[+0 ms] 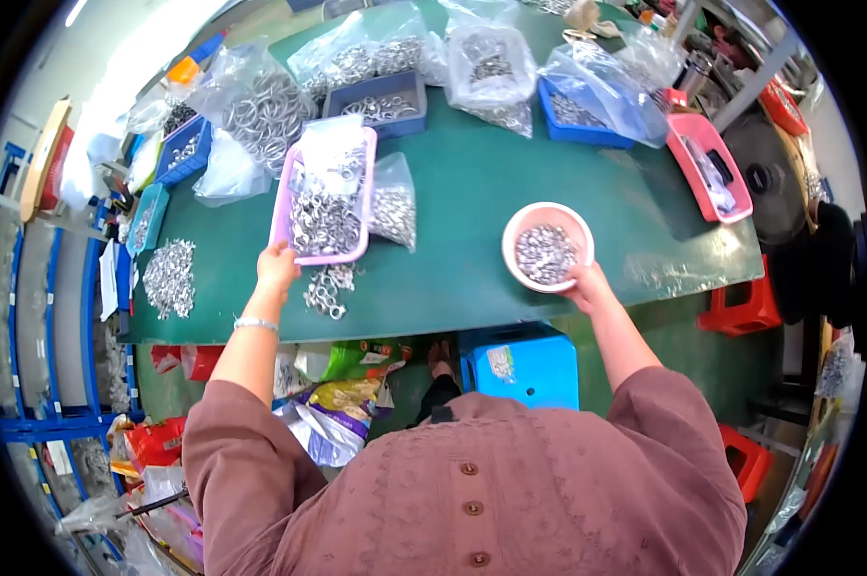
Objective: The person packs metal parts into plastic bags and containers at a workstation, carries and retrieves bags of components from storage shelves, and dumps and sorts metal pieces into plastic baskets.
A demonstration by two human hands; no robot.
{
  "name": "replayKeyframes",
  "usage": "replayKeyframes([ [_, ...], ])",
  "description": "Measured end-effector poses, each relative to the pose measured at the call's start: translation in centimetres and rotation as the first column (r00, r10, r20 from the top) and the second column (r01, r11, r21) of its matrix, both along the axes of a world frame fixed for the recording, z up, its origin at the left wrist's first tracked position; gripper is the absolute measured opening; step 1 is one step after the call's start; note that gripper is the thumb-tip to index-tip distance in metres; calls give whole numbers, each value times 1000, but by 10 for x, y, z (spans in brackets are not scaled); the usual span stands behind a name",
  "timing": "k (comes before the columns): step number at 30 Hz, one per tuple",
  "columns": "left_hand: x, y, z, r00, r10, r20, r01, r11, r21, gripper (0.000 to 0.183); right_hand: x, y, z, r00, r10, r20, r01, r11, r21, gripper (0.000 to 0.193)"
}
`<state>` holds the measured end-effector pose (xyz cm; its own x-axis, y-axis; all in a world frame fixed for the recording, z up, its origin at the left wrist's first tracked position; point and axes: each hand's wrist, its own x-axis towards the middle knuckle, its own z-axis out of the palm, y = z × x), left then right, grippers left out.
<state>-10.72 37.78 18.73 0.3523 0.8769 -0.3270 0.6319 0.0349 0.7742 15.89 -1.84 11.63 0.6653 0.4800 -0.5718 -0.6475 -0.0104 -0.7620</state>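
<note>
My left hand [278, 269] is closed on the near left corner of a pink rectangular tray [369, 178], which holds metal rings with a clear plastic bag [336, 158] at its far end. On the right, my right hand [585, 287] grips the near right rim of a round pale pink bowl [509, 252] filled with small silvery metal pieces [546, 254]. A few loose metal rings [328, 293] lie just below the tray. Close against its right side is a clear bag of small metal parts [392, 211].
The green table [453, 202] also carries a heap of small metal pieces [170, 278], a grey-blue bin [409, 123], a blue bin [587, 132], a pink-red tray [707, 168] and several parts bags. A blue stool [539, 370] stands under the near edge; red stools [744, 305] are rightward.
</note>
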Motion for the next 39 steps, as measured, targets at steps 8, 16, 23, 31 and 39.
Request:
replayKeyframes([
  [8,114,171,-20,941,-284,-185,338,783,523,44,-9,13,-8,937,-250,244,322,888,-329,36],
  [16,193,230,-16,671,-484,-561,709,640,296,43,-2,19,-19,911,-309,273,394,848,-354,36],
  [23,203,237,-19,630,-524,-573,728,656,199,35,-7,29,-14,886,-424,189,464,823,-328,34],
  [31,234,232,-17,478,-690,-544,877,344,335,18,-8,30,-14,874,-447,193,486,787,-379,30],
  [39,204,218,-2,425,-698,-575,807,4,591,13,-7,22,-20,869,-478,125,484,773,-410,31],
])
